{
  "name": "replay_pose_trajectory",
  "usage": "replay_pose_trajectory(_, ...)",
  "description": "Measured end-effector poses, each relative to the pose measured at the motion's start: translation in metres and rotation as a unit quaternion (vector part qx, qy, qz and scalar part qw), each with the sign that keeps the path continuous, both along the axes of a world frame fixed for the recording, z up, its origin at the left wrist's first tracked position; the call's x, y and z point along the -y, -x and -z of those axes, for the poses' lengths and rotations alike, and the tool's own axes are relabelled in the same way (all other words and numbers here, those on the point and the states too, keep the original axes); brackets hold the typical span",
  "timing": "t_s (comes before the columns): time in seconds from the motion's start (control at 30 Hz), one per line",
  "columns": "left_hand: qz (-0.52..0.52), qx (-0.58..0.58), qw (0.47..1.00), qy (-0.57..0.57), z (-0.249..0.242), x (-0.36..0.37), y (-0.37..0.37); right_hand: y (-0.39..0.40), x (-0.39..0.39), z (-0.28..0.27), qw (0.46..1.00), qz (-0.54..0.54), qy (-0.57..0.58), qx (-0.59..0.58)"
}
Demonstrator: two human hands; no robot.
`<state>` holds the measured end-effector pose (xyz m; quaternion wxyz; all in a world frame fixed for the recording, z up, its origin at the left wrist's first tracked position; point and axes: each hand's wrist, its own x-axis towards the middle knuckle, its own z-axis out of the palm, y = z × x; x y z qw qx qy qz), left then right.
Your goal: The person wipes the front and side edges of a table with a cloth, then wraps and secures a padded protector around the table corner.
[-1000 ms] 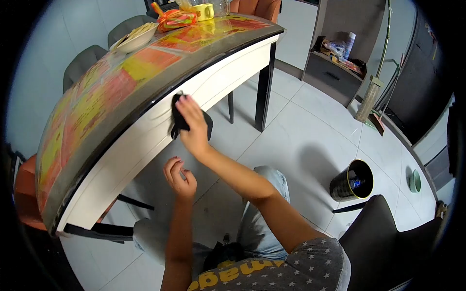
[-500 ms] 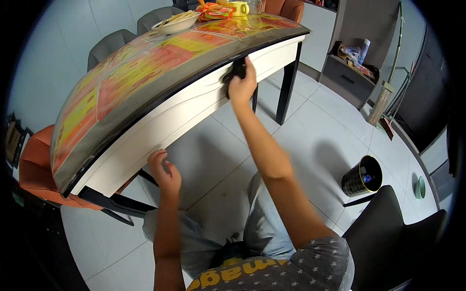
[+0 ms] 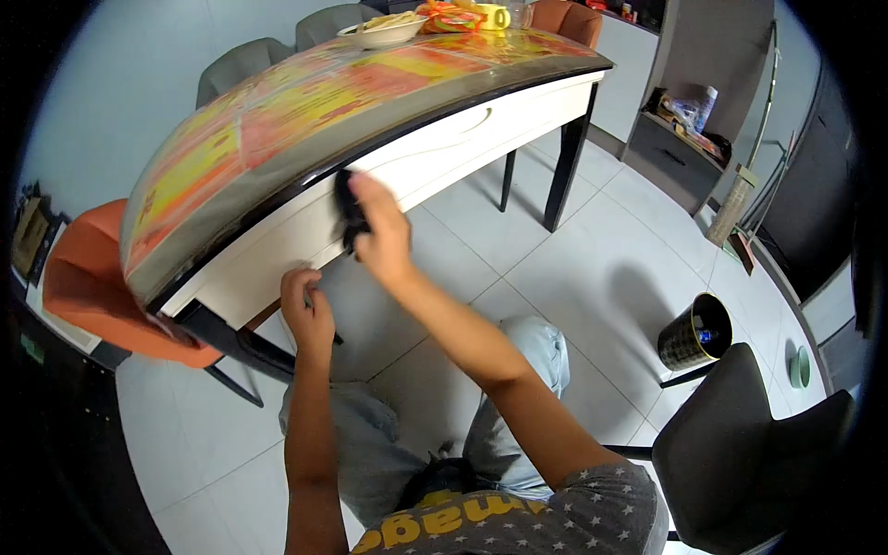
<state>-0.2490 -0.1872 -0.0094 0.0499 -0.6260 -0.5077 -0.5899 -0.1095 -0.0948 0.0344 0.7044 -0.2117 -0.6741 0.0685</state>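
Note:
My right hand (image 3: 381,227) is closed on a black bunched cloth (image 3: 350,208), somewhat blurred by motion. The cloth is against the cream side panel (image 3: 435,153) of the table, just under its dark edge. Near the panel's lower edge is my left hand (image 3: 308,313), fingers loosely curled with the thumb apart, holding nothing. A patterned red and yellow cover (image 3: 305,106) under clear plastic lies over the tabletop.
On the table's far part stand a bowl of food (image 3: 387,35), a red-orange package (image 3: 449,18) and a yellow mug (image 3: 496,17). An orange chair (image 3: 97,277) is at left. At right are a black bin (image 3: 680,342), a dark chair (image 3: 717,435) and a broom (image 3: 731,208).
My right hand and the black cloth have moved left along the panel, closer to my left hand. The view has shifted slightly; my left hand keeps near the panel's lower edge.

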Motion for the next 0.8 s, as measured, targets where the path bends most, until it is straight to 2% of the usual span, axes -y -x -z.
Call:
replay_pose_trajectory(0.1, -0.006, 0.047, 0.999, 0.025, 0.000, 0.007, 0.023, -0.021, -0.019, -0.011, 0.971, 0.122, 0.103, -0.177)
replay_pose_trajectory(0.17, -0.008, 0.064, 0.997, 0.028, -0.002, 0.016, 0.034, -0.042, -0.053, -0.015, 0.952, 0.199, 0.104, -0.209)
replay_pose_trajectory(0.2, -0.010, 0.067, 0.997, 0.026, 0.003, 0.021, 0.039, -0.051, -0.060, -0.022, 0.953, 0.217, 0.131, -0.164)
replay_pose_trajectory(0.3, -0.030, 0.090, 0.995, -0.010, 0.022, 0.020, 0.049, -0.034, -0.062, -0.018, 0.964, 0.210, 0.089, -0.139)
replay_pose_trajectory(0.37, 0.017, 0.158, 0.986, -0.047, 0.034, 0.013, 0.049, -0.010, -0.034, -0.016, 0.978, 0.182, 0.003, -0.097)
replay_pose_trajectory(0.4, 0.016, 0.160, 0.986, -0.043, 0.038, 0.012, 0.048, 0.003, -0.024, -0.013, 0.983, 0.171, -0.006, -0.065)
replay_pose_trajectory(0.47, 0.022, 0.244, 0.969, -0.033, 0.041, 0.009, 0.043, 0.008, -0.010, -0.014, 0.991, 0.128, -0.031, -0.020)
replay_pose_trajectory(0.5, 0.022, 0.245, 0.969, -0.033, 0.041, 0.011, 0.040, 0.001, -0.008, -0.016, 0.994, 0.104, -0.015, -0.007)
replay_pose_trajectory(0.6, 0.032, 0.285, 0.957, -0.031, 0.044, 0.016, 0.035, -0.030, -0.020, -0.015, 0.990, 0.130, 0.032, -0.035)
replay_pose_trajectory(0.67, 0.061, 0.265, 0.962, 0.035, 0.052, 0.018, 0.039, -0.051, -0.047, -0.018, 0.967, 0.201, 0.080, -0.132)
replay_pose_trajectory(0.7, 0.059, 0.266, 0.961, 0.033, 0.059, 0.016, 0.045, -0.061, -0.060, -0.021, 0.966, 0.200, 0.100, -0.130)
replay_pose_trajectory(0.77, 0.029, 0.236, 0.961, 0.142, 0.072, 0.010, 0.061, -0.063, -0.073, -0.021, 0.966, 0.188, 0.122, -0.131)
replay_pose_trajectory(0.8, 0.030, 0.238, 0.961, 0.139, 0.067, 0.012, 0.060, -0.057, -0.070, -0.022, 0.966, 0.188, 0.118, -0.130)
